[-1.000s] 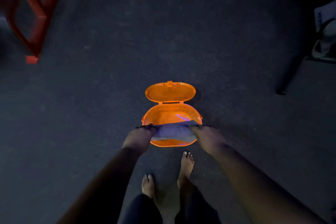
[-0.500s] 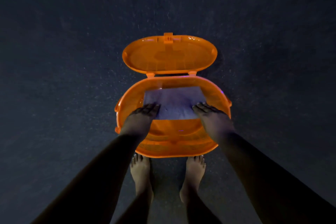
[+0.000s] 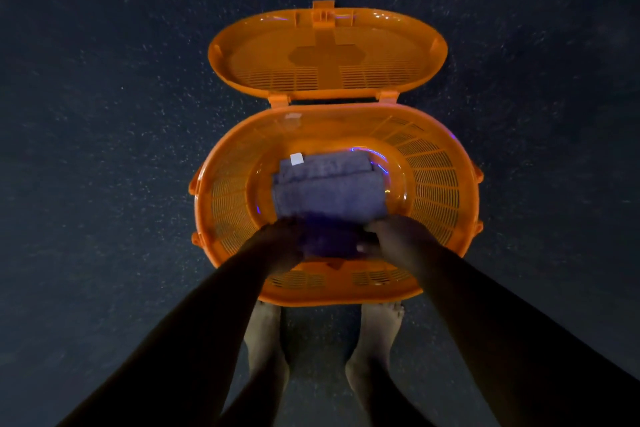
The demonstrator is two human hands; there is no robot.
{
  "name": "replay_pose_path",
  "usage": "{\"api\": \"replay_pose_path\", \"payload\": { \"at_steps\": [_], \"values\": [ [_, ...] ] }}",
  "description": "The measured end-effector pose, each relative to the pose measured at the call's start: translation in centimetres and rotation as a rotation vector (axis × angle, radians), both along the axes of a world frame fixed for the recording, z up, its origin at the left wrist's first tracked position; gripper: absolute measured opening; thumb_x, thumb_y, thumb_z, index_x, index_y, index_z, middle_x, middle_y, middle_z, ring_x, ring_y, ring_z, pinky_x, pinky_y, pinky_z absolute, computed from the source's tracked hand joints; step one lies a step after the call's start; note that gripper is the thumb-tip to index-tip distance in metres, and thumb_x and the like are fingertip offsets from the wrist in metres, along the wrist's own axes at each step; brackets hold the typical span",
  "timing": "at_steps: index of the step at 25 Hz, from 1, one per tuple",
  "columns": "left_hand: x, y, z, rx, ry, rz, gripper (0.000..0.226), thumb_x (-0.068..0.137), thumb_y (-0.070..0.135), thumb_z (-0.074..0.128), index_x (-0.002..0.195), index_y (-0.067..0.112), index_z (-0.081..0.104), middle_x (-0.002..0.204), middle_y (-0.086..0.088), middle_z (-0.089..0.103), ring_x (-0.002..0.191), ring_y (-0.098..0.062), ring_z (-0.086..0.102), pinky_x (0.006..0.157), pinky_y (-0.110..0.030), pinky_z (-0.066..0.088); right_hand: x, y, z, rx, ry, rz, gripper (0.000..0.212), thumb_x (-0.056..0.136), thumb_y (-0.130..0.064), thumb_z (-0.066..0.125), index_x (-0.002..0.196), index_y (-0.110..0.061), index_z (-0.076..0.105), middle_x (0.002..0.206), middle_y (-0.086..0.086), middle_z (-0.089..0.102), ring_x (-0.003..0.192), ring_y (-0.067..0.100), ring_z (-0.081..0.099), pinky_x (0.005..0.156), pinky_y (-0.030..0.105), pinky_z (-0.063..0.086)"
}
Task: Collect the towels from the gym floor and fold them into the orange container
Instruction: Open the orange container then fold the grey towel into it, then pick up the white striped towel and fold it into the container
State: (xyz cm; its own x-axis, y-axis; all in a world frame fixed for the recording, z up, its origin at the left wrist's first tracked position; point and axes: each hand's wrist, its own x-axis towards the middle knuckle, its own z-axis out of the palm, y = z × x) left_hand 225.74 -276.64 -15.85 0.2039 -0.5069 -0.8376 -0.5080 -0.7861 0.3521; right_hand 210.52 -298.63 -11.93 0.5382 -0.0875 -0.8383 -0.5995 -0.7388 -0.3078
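The orange container [image 3: 437,173] stands on the floor straight below me, its lid [image 3: 329,52] swung open at the far side. A folded grey-purple towel [image 3: 329,196] lies on the container's bottom. Behind it shows another folded layer with a white tag [image 3: 296,159]; whether that is a separate towel I cannot tell. My left hand [image 3: 277,246] and my right hand [image 3: 393,239] are both inside the container and grip the towel's near end, which sits in shadow between them.
Dark speckled gym floor [image 3: 104,149] surrounds the container on all sides. My two bare feet [image 3: 266,340] stand just in front of its near rim. No other object is in view.
The view has dropped closer to the container. The towel has gone from rim height down to the bottom, and my hands have followed it inside, now curled on its near end.
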Motion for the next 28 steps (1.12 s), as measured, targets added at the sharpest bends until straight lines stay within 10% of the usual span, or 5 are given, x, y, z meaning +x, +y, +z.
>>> {"api": "replay_pose_path", "payload": {
  "at_steps": [6, 13, 17, 22, 28],
  "values": [
    [0.5, -3.9, -1.8, 0.029, -0.198, -0.102, 0.1, 0.097, 0.061, 0.047, 0.161, 0.014, -0.016, 0.168, -0.009, -0.022, 0.156, -0.028, -0.018, 0.124, -0.048, -0.006, 4.5, 0.6, -4.7, -0.19, -0.084, 0.044, 0.088, 0.096, -0.045, 0.057, 0.161, -0.03, 0.0, 0.169, 0.002, -0.014, 0.155, 0.028, -0.013, 0.124, 0.055, 0.008],
    [2.1, -5.3, -5.9, -0.132, -0.451, -0.066, 0.086, 0.087, 0.061, 0.006, 0.154, 0.016, -0.025, 0.164, -0.005, -0.028, 0.153, -0.024, -0.024, 0.126, -0.05, -0.005, 5.9, 0.4, -10.2, -0.46, -0.241, 0.008, 0.1, 0.091, -0.064, 0.052, 0.161, -0.026, -0.008, 0.169, 0.004, -0.013, 0.155, 0.03, -0.013, 0.123, 0.058, -0.001],
    [2.8, -5.8, -4.5, -0.055, -0.402, -0.124, 0.093, 0.097, 0.063, 0.031, 0.155, 0.016, -0.025, 0.167, -0.006, -0.025, 0.155, -0.025, -0.021, 0.126, -0.047, -0.008, 6.2, 0.2, -8.8, -0.441, -0.215, 0.003, 0.095, 0.093, -0.064, 0.049, 0.161, -0.027, -0.005, 0.17, 0.005, -0.011, 0.156, 0.029, -0.011, 0.124, 0.057, 0.0],
    [3.2, -5.6, 3.3, 0.023, -0.177, -0.04, 0.101, 0.095, 0.066, 0.048, 0.162, 0.016, -0.008, 0.17, -0.008, -0.015, 0.158, -0.027, -0.01, 0.127, -0.047, 0.004, 5.6, 0.1, -0.8, -0.264, -0.092, -0.056, 0.088, 0.096, -0.064, 0.045, 0.162, -0.023, 0.003, 0.17, 0.007, -0.003, 0.157, 0.027, -0.003, 0.123, 0.053, 0.007],
    [4.1, -3.4, 27.2, 0.068, -0.182, 0.08, 0.093, 0.095, 0.068, 0.048, 0.163, 0.019, 0.008, 0.171, -0.01, 0.0, 0.157, -0.029, 0.011, 0.124, -0.048, 0.021, 7.9, 0.6, 22.8, -0.193, -0.012, -0.012, 0.081, 0.099, -0.065, 0.037, 0.162, -0.026, 0.003, 0.17, 0.002, -0.004, 0.157, 0.024, -0.002, 0.124, 0.055, 0.008]
  ]
}}
